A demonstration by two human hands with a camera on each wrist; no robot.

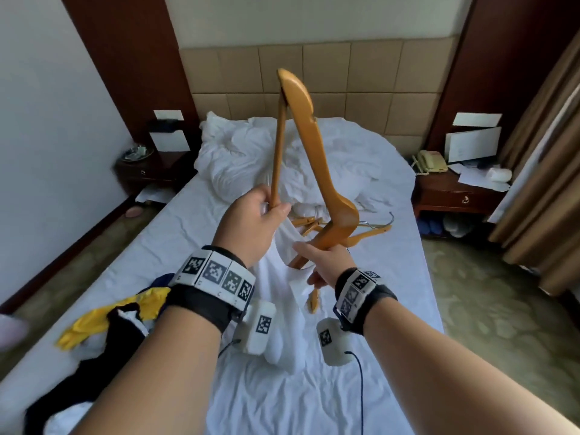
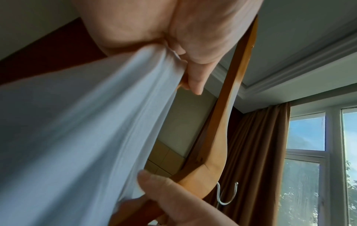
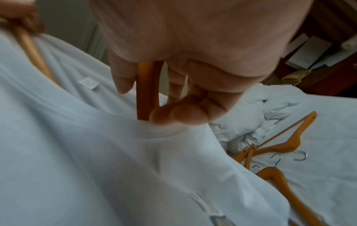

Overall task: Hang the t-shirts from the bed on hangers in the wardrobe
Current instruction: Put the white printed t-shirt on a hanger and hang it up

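Observation:
A wooden hanger (image 1: 309,142) stands almost upright over the bed, one shoulder end pointing up. My left hand (image 1: 273,208) grips its thin bar together with a bunch of the white t-shirt (image 1: 282,312). In the left wrist view the white t-shirt (image 2: 77,122) is gathered in my palm against the hanger (image 2: 222,122). My right hand (image 1: 309,262) holds the hanger's lower arm. The right wrist view shows that arm of the hanger (image 3: 146,91) going down into the t-shirt's collar (image 3: 154,133). The rest of the shirt hangs down to the bed.
Several spare wooden hangers (image 1: 361,230) lie mid-bed, beyond my hands. A pile of yellow, black and white clothes (image 1: 110,321) sits at the bed's left edge. A crumpled white duvet (image 1: 244,158) lies by the headboard. Nightstands (image 1: 455,193) flank the bed; curtains hang on the right.

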